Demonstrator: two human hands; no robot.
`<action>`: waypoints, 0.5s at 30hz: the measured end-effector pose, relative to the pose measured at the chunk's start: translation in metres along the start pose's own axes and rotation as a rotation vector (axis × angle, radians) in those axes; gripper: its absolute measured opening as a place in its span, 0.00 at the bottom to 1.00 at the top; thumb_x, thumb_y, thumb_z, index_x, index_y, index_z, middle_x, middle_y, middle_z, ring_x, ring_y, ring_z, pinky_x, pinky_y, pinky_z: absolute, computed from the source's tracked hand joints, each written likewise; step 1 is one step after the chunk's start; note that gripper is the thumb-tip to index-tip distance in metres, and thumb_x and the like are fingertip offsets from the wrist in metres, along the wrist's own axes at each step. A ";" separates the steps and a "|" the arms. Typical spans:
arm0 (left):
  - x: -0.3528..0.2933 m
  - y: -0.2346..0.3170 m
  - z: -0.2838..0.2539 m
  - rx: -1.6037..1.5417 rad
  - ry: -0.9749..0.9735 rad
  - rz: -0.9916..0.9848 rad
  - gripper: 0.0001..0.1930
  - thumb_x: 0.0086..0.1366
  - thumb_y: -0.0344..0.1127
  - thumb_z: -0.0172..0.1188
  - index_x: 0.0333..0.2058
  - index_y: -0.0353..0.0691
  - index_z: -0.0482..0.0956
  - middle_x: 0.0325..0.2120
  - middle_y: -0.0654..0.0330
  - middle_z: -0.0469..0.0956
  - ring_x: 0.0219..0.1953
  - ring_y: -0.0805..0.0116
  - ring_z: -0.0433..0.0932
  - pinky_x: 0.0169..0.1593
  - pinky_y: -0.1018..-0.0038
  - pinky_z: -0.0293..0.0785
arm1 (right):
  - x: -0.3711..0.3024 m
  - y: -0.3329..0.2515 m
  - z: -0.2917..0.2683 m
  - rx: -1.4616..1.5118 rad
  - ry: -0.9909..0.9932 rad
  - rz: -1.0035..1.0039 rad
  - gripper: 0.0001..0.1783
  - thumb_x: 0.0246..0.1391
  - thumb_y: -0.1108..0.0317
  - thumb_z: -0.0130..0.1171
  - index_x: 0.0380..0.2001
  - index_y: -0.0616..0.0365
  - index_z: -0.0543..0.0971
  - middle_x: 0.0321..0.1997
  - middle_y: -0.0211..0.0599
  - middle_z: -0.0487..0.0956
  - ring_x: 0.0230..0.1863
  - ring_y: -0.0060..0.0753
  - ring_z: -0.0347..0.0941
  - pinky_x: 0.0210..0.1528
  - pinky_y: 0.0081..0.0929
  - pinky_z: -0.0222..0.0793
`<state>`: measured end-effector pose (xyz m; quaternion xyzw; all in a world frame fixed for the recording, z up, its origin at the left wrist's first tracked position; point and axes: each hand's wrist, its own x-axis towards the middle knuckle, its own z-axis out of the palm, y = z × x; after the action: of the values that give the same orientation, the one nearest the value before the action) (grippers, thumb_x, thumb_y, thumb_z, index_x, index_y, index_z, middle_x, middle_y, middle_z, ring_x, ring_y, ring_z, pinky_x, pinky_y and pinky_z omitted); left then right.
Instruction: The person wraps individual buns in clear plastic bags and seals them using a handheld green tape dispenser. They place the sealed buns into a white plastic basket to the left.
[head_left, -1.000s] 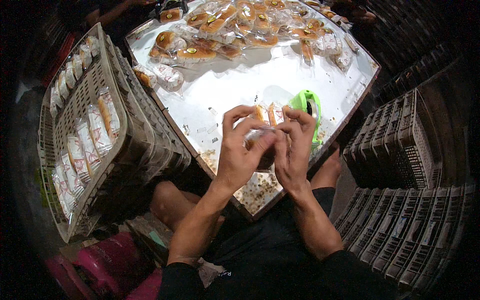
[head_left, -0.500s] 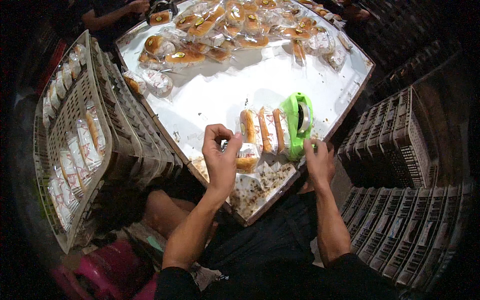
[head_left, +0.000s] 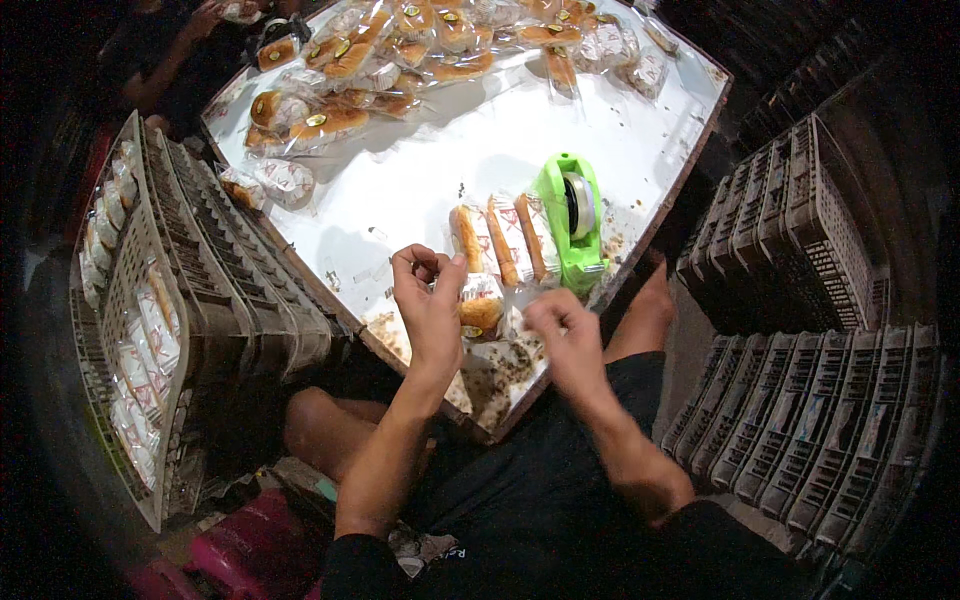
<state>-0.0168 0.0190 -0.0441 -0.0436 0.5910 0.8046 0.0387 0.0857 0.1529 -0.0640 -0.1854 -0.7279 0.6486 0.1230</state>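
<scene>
My left hand [head_left: 428, 305] is curled closed at the side of a wrapped bread roll [head_left: 481, 314] near the table's front corner, seeming to pinch its clear bag. My right hand [head_left: 570, 335] hovers just right of that roll, its fingers drawn together and slightly blurred; what they hold, if anything, is too small to make out. A green tape dispenser [head_left: 572, 225] with a roll of clear tape stands beyond my right hand, apart from it. Between the dispenser and my left hand several wrapped bread rolls [head_left: 503, 242] lie in a row.
Packed bread rolls [head_left: 400, 50] heap at the far side of the white table [head_left: 400, 190]. A tilted crate [head_left: 150, 250] of wrapped rolls stands left. Stacked crates [head_left: 770, 240] and more crates [head_left: 800, 430] stand right. At far left, another person's hand [head_left: 205, 18] shows beside another tape dispenser.
My right hand has left the green tape dispenser and moved left toward the roll by my left hand. The view has shifted a little; my left hand stays by the roll.
</scene>
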 end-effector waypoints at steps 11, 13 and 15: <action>-0.035 0.018 -0.001 0.297 -0.081 0.411 0.19 0.64 0.20 0.55 0.51 0.37 0.61 0.38 0.61 0.65 0.37 0.75 0.69 0.41 0.76 0.71 | 0.019 -0.058 0.054 0.307 -0.083 0.017 0.26 0.58 0.73 0.57 0.61 0.59 0.68 0.47 0.39 0.72 0.49 0.30 0.69 0.51 0.29 0.70; -0.026 0.031 -0.012 0.105 -0.134 0.233 0.19 0.61 0.18 0.54 0.49 0.39 0.62 0.38 0.61 0.65 0.36 0.74 0.69 0.41 0.73 0.72 | 0.032 -0.045 0.035 0.331 -0.502 0.160 0.25 0.63 0.66 0.54 0.61 0.59 0.67 0.51 0.40 0.73 0.54 0.31 0.69 0.58 0.29 0.66; -0.013 0.047 -0.021 -0.326 -0.173 -0.015 0.18 0.59 0.19 0.54 0.46 0.41 0.63 0.37 0.61 0.66 0.33 0.74 0.70 0.40 0.70 0.75 | 0.033 -0.045 0.033 0.363 -0.653 0.336 0.21 0.66 0.60 0.50 0.57 0.59 0.70 0.52 0.36 0.74 0.56 0.28 0.68 0.60 0.27 0.63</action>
<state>-0.0091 -0.0155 -0.0046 0.0160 0.4471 0.8900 0.0877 0.0377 0.1334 -0.0255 -0.0612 -0.5619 0.8024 -0.1915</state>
